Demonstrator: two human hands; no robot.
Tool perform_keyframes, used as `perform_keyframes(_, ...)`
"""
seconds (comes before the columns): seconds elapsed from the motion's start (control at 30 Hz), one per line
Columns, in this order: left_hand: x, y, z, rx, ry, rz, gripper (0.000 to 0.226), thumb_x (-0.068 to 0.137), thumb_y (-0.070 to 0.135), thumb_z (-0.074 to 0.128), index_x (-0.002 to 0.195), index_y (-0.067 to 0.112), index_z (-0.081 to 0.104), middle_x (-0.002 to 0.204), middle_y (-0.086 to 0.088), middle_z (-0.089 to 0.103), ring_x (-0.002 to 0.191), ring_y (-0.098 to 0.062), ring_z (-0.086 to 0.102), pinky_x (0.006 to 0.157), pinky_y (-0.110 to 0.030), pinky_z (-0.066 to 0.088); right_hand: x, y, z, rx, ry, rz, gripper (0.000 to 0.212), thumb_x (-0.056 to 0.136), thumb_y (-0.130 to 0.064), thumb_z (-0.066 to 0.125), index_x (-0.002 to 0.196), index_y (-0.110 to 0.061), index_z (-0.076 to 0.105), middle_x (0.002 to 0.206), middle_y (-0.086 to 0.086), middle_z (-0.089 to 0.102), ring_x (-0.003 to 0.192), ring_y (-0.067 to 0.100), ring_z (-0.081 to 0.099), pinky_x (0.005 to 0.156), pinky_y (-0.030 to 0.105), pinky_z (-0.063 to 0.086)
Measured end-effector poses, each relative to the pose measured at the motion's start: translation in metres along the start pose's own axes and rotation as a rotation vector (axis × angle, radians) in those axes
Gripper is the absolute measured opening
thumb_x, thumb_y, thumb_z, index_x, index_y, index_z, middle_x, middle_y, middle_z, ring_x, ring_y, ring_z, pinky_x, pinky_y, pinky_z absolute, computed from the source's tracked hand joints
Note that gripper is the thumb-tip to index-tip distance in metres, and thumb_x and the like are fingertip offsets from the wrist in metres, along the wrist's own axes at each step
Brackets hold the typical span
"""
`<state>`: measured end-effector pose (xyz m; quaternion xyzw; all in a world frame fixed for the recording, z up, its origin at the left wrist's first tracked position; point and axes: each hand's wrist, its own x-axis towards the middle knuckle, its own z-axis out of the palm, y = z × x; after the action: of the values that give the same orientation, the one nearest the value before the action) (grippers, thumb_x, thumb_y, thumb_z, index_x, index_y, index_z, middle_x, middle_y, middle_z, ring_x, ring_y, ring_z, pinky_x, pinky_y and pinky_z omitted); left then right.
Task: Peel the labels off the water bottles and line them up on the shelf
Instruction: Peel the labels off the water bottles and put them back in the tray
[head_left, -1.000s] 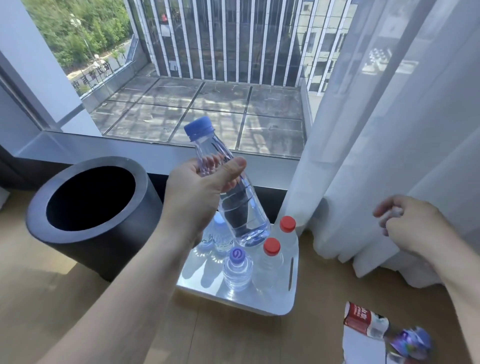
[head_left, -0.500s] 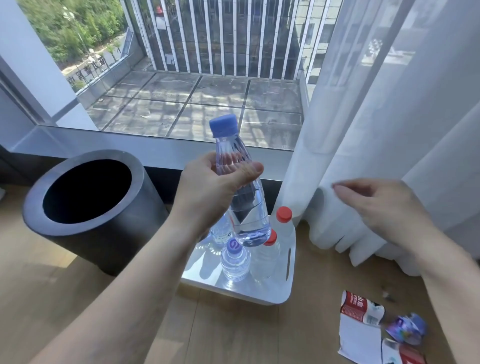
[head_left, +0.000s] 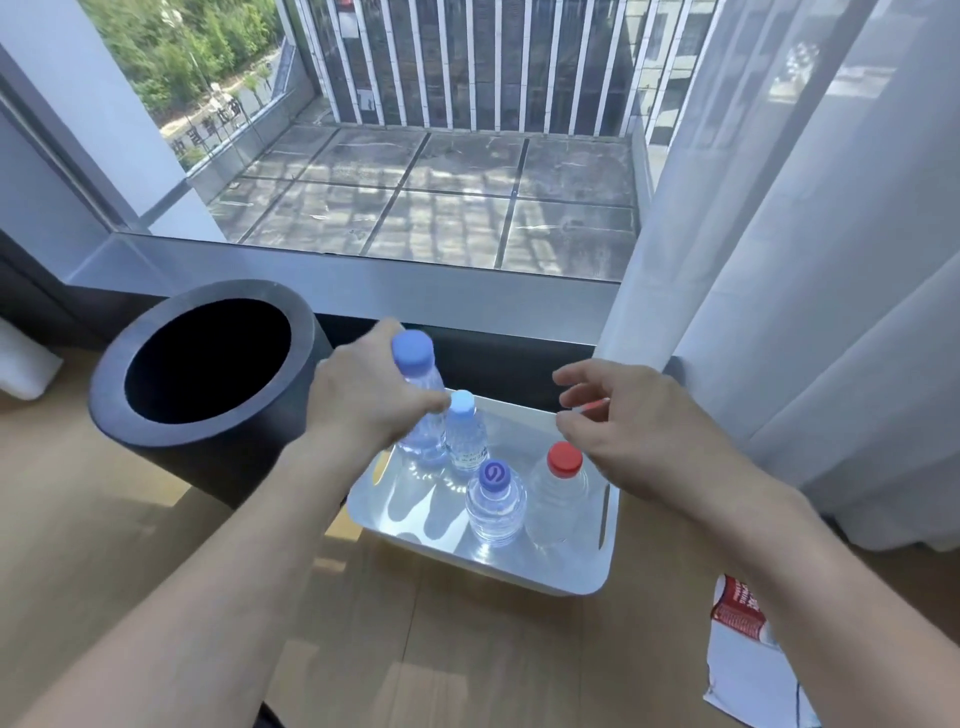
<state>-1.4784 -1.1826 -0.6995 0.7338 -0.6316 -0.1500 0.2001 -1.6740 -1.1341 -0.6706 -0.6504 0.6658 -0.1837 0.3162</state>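
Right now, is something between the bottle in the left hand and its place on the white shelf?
Nothing visible blocks it. The left hand holds the blue-capped bottle at the shelf's back left corner, beside the light-capped bottle.

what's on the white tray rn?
Four upright bottles on the white tray: blue-capped bottle in left hand, light-blue-capped, purple-capped, red-capped. Right hand covers the far corner.

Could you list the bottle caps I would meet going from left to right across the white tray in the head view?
blue cap on the bottle in the left hand → pale blue cap → purple cap → red cap.
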Motion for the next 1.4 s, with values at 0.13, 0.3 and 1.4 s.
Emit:
perform_keyframes(0.13,-0.002,-0.013,0.023,0.021,-0.171,-0.048,0.03,0.062,0.033,0.074,0.073,0.017,0.051,0.072,-0.001,0.058,0.074,-0.027,0.054,0.049,-0.025,0.031,0.001,0.002,0.003,-0.028,-0.033,0.028,0.038,0.087,-0.018,0.052,0.124,-0.024,0.058,0.114,-0.004,0.066,0.102,0.012,0.062,0.095,0.029,0.048)
perform_keyframes(0.3,0.0,0.005,0.037,0.059,-0.181,0.109,0.03,0.069,0.034,0.069,0.079,0.011,0.054,0.084,-0.004,0.054,0.077,-0.027,0.052,0.064,-0.028,0.032,0.003,0.005,0.0,0.015,0.006,0.081,0.037,0.085,-0.011,0.049,0.118,-0.024,0.061,0.098,-0.009,0.065,0.09,0.01,0.062,0.083,0.026,0.049)
perform_keyframes(1.4,0.031,0.003,0.094,0.247,-0.376,0.094,0.027,0.085,0.012,0.058,0.111,0.017,0.06,0.113,-0.008,0.065,0.107,-0.026,0.056,0.077,-0.027,0.039,-0.005,0.009,0.004,0.033,-0.057,0.132,0.035,0.09,-0.015,0.045,0.119,-0.027,0.059,0.113,-0.005,0.066,0.1,0.015,0.062,0.091,0.033,0.052)
